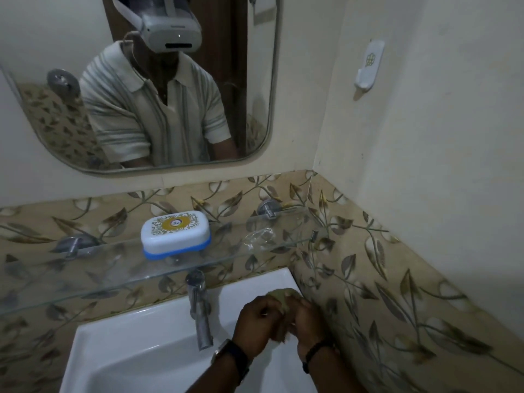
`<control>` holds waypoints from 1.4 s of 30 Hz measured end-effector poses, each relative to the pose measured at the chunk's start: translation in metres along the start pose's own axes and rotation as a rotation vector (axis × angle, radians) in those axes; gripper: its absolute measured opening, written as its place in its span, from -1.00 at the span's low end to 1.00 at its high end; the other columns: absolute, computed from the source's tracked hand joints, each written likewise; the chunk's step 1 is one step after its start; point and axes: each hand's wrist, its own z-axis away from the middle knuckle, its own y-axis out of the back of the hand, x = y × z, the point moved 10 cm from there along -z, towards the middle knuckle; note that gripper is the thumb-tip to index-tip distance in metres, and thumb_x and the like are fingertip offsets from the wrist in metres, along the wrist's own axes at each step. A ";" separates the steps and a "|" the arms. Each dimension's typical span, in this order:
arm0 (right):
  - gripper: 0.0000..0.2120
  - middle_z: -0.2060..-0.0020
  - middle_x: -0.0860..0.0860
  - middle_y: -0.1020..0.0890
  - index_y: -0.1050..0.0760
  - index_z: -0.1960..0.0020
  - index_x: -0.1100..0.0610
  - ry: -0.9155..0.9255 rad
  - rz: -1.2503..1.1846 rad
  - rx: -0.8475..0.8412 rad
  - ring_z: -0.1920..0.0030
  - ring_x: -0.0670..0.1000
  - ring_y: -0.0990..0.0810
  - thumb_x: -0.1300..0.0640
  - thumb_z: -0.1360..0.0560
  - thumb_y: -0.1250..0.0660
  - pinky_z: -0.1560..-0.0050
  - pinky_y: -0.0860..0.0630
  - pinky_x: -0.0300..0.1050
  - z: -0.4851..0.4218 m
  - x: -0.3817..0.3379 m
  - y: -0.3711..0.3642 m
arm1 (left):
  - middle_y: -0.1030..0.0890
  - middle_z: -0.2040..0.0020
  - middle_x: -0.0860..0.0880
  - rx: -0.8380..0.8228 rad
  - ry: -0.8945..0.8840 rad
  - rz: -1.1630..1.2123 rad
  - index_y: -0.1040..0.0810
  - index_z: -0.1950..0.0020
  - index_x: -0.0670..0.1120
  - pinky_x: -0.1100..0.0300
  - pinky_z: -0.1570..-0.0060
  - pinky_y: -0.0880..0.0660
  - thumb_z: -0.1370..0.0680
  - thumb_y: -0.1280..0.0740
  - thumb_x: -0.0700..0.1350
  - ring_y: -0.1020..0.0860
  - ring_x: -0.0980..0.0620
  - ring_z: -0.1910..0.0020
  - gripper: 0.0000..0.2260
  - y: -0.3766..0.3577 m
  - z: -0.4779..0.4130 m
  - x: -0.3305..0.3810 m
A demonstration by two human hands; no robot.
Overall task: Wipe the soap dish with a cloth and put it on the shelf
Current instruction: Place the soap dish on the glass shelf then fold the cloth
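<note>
A white soap dish (176, 234) with a blue base and a yellow patterned lid stands on the glass shelf (85, 272) above the basin. Both of my hands are together over the right side of the white sink (136, 353). My left hand (255, 326) and my right hand (304, 321) are closed around a bunched olive-brown cloth (283, 297), which shows between and above the fingers. The hands are well below and to the right of the soap dish.
A chrome tap (200, 307) rises just left of my hands. A crumpled clear plastic piece (259, 236) lies on the shelf right of the dish. A mirror (136, 80) hangs above, a white wall holder (368, 66) on the right wall, which stands close beside my right hand.
</note>
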 end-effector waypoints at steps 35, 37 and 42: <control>-0.93 0.09 0.03 -0.65 -0.47 0.05 -0.02 0.676 0.182 0.152 0.04 0.11 -0.64 0.06 -0.61 -0.30 0.00 -0.63 0.27 0.162 -0.093 0.053 | -0.59 0.09 0.02 0.034 -0.395 -0.287 -0.52 0.15 0.14 0.10 0.04 -0.48 -0.58 -0.32 0.03 -0.53 0.03 0.06 -0.89 0.002 0.088 0.104; -0.94 0.06 -0.02 -0.64 -0.43 0.00 -0.07 0.711 0.171 0.179 0.04 0.04 -0.64 0.07 -0.61 -0.31 0.00 -0.63 0.22 0.168 -0.098 0.052 | -0.61 0.14 0.04 -0.018 -0.334 -0.211 -0.53 0.07 0.04 0.10 0.09 -0.49 -0.62 -0.28 0.02 -0.54 0.04 0.14 -0.89 -0.003 0.088 0.100; -0.67 -0.06 0.01 -0.69 -0.42 -0.18 -0.10 0.657 0.077 0.042 -0.04 0.01 -0.70 0.20 -0.54 -0.41 -0.02 -0.66 0.07 0.162 -0.095 0.043 | -0.64 0.10 0.10 0.061 -0.292 -0.166 -0.51 0.04 0.10 0.10 0.08 -0.53 -0.62 -0.27 0.01 -0.59 0.06 0.10 -0.93 0.009 0.089 0.099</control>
